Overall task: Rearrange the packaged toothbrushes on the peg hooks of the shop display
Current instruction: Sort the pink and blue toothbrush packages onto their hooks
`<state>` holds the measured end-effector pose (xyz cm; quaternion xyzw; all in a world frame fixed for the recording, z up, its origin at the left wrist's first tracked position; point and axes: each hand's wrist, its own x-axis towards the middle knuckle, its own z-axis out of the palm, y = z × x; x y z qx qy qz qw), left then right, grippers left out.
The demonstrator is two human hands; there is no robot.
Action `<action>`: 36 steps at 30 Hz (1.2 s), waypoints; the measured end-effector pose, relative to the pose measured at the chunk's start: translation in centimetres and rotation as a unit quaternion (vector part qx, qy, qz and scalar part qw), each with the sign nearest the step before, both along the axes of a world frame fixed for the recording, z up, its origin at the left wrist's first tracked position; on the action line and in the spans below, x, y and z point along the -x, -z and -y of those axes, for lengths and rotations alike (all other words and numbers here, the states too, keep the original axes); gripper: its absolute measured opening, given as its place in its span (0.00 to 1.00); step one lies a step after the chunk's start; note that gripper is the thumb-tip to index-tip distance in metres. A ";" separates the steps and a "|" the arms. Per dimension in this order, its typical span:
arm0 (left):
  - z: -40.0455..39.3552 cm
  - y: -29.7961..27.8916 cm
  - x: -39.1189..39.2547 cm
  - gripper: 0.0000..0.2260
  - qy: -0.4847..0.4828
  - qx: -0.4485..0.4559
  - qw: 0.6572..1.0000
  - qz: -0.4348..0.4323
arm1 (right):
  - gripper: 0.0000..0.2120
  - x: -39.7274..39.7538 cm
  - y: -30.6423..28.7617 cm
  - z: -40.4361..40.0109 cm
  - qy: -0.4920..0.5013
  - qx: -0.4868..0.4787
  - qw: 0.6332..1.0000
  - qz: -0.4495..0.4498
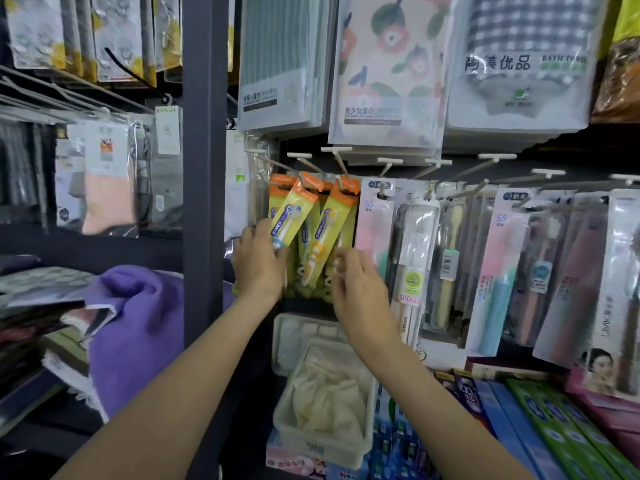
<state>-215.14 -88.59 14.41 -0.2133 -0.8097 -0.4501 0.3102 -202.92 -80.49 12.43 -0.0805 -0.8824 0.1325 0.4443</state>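
Your left hand (258,261) is up at the yellow-and-orange toothbrush packs (311,233), fingers curled round the lower end of the tilted front pack (294,213), the one with the blue-and-white brush, and that pack leans to the right with its orange header still up by the peg hooks (313,166). How far its header sits on a hook you can't make out; the hook tips vanish behind the card. Your right hand (360,289) is just beside the second pack (325,237), fingers bent and close together at its lower right edge, but the fingertips are blurred and whether they pinch the pack or only touch it cannot be told. The bottoms of these packs are hidden behind both your hands. To the right, the pink toothbrush pack (375,230) and the clear-cased one (417,244) hang straight, and further packs run off the right edge, cut by the frame. Above, bagged towels (388,71) hang over the hooks and cover the back board. Down below, a pale plastic basket (294,427) holds a crumpled cream cloth (329,396); a second tray (280,341) behind it is half covered, its contents too washed out to name. Boxed toothpaste (540,420) lies on the shelf at lower right, and a purple towel (135,327) is heaped left of the dark upright post (204,168).
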 end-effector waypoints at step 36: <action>0.9 0.3 -1.3 0.25 0.114 -0.019 0.992 0.052 | 0.05 7.3 -0.3 0.6 -0.007 0.324 0.946 -0.028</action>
